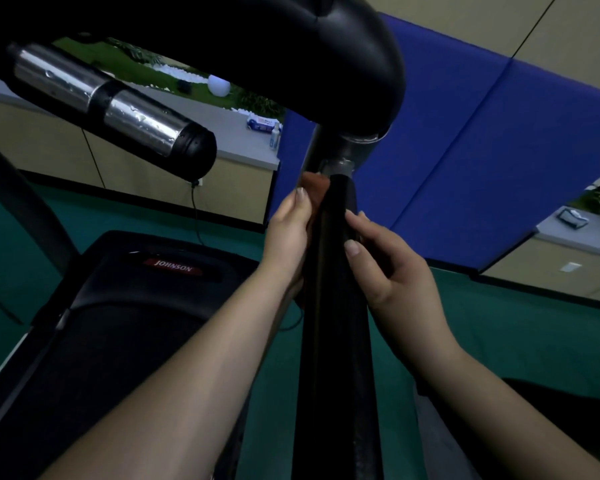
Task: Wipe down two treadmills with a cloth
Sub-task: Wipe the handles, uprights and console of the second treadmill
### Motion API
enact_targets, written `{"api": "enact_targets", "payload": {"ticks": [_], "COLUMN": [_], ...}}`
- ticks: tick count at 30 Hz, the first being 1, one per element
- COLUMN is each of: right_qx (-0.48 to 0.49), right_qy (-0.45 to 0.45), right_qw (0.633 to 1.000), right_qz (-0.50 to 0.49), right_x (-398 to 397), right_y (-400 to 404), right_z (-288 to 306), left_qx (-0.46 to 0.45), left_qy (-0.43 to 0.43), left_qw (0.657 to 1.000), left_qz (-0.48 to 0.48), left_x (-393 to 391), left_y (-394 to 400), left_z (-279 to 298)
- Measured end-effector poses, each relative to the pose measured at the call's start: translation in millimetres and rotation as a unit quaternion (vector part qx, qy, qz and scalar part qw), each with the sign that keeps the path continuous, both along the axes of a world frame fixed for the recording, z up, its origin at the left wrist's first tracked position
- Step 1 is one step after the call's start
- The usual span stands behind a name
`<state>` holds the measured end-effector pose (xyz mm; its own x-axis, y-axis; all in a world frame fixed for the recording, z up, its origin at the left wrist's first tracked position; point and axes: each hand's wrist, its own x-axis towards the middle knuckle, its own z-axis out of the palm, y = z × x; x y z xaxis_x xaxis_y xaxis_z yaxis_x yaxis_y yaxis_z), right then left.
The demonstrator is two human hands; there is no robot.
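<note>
A reddish-brown cloth [314,188] showed against the black treadmill post [335,306] at centre. At upper left, a handgrip [118,105] was banded silver and black. A red label [173,266] with white lettering sat lower left. The floor [499,334] was teal, the wall padding [465,150] blue.

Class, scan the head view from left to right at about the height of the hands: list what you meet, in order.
Treadmill deck with the red Johnson badge → left hand holding a reddish cloth → black upright post → right hand → blue mat.
</note>
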<state>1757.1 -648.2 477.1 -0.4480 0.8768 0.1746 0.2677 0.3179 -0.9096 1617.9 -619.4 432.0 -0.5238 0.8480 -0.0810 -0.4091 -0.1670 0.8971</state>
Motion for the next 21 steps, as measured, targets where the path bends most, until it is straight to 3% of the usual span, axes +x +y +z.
{"api": "enact_targets", "payload": {"ticks": [3, 6, 9, 13, 18, 21], "right_qx": [0.000, -0.001, 0.006, -0.003, -0.099, -0.109], "right_qy": [0.008, 0.013, 0.008, 0.001, 0.083, 0.096], "right_qw": [1.000, 1.000, 1.000, 1.000, 0.992, 0.989], "right_qz": [0.001, 0.003, 0.002, 0.025, 0.010, 0.005], "right_x": [-0.2, -0.5, -1.1, 2.6, 11.5, 10.7], "right_y": [0.9, 1.5, 0.6, -1.1, 3.7, 3.8], "right_z": [-2.1, -3.1, -3.2, -0.3, 3.8, 1.2], "left_qx": [0.056, 0.082, 0.059, 0.007, -0.024, -0.020], "left_qy": [-0.026, 0.008, 0.103, 0.143, 0.228, 0.279], "left_qw": [0.998, 0.997, 0.993, 0.990, 0.973, 0.960], "left_qz": [-0.033, -0.008, -0.009, -0.015, -0.001, 0.024], "left_x": [18.2, 14.0, -0.1, -12.4, -2.8, 11.4], "left_y": [-39.4, -37.0, -7.2, 14.7, -10.8, -43.2], "left_z": [-5.1, -2.8, 16.0, 19.4, 18.2, 17.2]}}
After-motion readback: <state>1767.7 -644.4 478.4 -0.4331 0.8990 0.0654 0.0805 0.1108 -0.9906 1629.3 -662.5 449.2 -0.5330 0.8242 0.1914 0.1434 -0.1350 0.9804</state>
